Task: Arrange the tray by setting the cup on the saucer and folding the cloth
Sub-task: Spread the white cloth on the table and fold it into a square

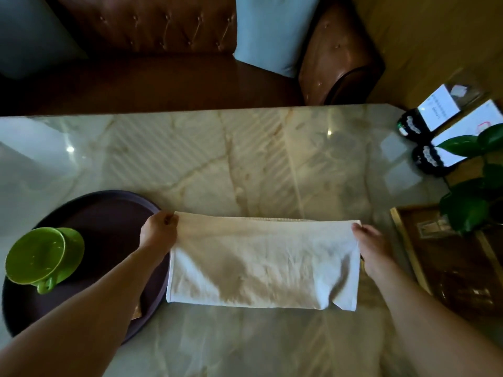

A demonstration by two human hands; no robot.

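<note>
two of our hands hold the white cloth (261, 265), which lies folded in a long strip on the marble table (245, 159). our left hand (159, 231) pinches its far left corner, fingers curled; our right hand (373, 244) pinches the far right corner. left of the cloth, the green cup (35, 255) sits on its green saucer (74, 254) in the dark round tray (109, 213). beyond the table stands a brown sofa (152, 31).

Bare forearms, no sleeves; left grip (159, 231), right grip (374, 250).
</note>
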